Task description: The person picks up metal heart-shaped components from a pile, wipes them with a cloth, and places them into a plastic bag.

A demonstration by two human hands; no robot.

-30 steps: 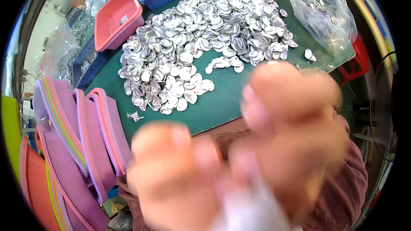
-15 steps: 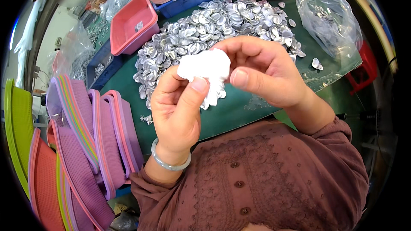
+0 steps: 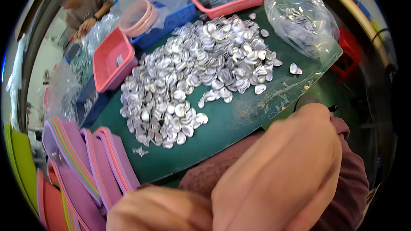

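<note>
Raised close to the camera, my right hand (image 3: 274, 179) and wrist fill the lower right of the view, blurred, with the back of the hand showing. My left hand (image 3: 158, 209) is beside it at the lower edge, also smeared by motion. The fingers of both are hidden, so whatever they hold cannot be seen. Beyond them, a broad pile of shiny silver-grey, shell-shaped pieces (image 3: 192, 60) lies on the green tabletop (image 3: 239, 111). One or two such pieces (image 3: 295, 69) lie apart near the table's right side.
Pink tray (image 3: 112, 64), blue crate (image 3: 167, 19) with stacked pink rings (image 3: 139, 17), and another pink tray (image 3: 229, 10) line the far side. A clear bag (image 3: 302, 21) of pieces is at right. Purple baskets (image 3: 72, 158) stand left; a red stool (image 3: 346, 55) right. Another person (image 3: 87, 10) sits far left.
Both hands have moved from over the table down the picture, close to the camera. The white bundle they held is out of sight. The view has shifted, showing more of the pile.
</note>
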